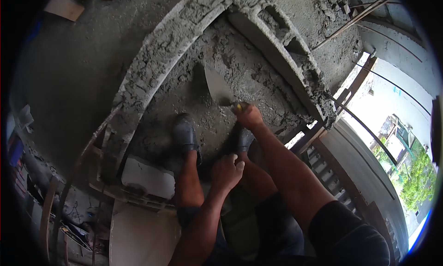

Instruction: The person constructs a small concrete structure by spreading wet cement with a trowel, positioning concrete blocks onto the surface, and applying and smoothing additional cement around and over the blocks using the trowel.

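My right hand (249,117) is wrapped round the handle of a trowel (217,85), its blade pointing away from me over the floor. Beneath and around the blade lies rough wet mortar (263,88). Closer to my body, my left hand (227,172) is curled closed above my legs, with pale residue on the fingertips. Nothing shows in it. A dark shoe (185,133) of mine stands on the mortar left of the trowel; the other foot is partly behind my right hand.
A mortar-covered block row (159,58) borders the left, and hollow concrete blocks (300,65) border the right, meeting at the top. A white block (148,177) lies at lower left. Thin rods (353,22) stick out at upper right, near a bright opening. A rod (99,130) leans at left.
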The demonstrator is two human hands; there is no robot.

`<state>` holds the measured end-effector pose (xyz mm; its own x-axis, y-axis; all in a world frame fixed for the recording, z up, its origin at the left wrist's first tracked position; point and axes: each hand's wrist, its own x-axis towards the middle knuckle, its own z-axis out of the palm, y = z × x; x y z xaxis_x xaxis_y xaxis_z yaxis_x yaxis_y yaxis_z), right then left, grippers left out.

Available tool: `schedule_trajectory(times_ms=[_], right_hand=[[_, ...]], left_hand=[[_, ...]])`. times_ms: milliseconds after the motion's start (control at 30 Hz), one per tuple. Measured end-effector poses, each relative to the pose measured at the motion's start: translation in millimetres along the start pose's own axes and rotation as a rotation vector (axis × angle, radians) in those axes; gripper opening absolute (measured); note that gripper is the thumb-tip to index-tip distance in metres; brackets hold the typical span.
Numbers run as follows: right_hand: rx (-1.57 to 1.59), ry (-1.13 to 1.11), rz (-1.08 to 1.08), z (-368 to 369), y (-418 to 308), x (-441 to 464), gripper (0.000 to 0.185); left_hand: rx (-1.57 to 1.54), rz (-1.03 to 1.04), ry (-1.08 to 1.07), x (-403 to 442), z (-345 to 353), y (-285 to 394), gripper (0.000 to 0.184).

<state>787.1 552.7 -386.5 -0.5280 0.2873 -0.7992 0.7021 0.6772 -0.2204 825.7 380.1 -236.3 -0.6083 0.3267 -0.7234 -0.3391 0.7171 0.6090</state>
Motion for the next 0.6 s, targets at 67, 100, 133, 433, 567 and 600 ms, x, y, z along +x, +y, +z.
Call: schedule_trajectory(times_ms=[67, 100, 133, 433, 567, 600], right_hand=[[0.049, -0.036, -0.043, 25, 16, 58, 0.042], [0.101, 0.04, -0.087, 26, 22, 78, 0.042], [0.158, 0.117, -0.135, 24, 27, 88, 0.041], [-0.068, 0.018, -0.125, -29, 61, 27, 0.044], [-0.349, -0.248, -0.179, -18, 105, 9, 0.045], [-0.348, -0.248, -0.183, -21, 115, 17, 0.045]], left_hand=[[-0.106, -0.089, -0.099, 1, 1, -2, 0.029], [-0.11, -0.1, -0.065, 3, -1, -1, 0.03], [-0.108, -0.11, -0.024, 5, -3, -3, 0.031], [0.062, -0.006, -0.033, 6, 11, 22, 0.025], [0.069, -0.055, -0.077, 5, 13, 26, 0.024], [0.065, -0.076, -0.089, 8, 14, 26, 0.024]])
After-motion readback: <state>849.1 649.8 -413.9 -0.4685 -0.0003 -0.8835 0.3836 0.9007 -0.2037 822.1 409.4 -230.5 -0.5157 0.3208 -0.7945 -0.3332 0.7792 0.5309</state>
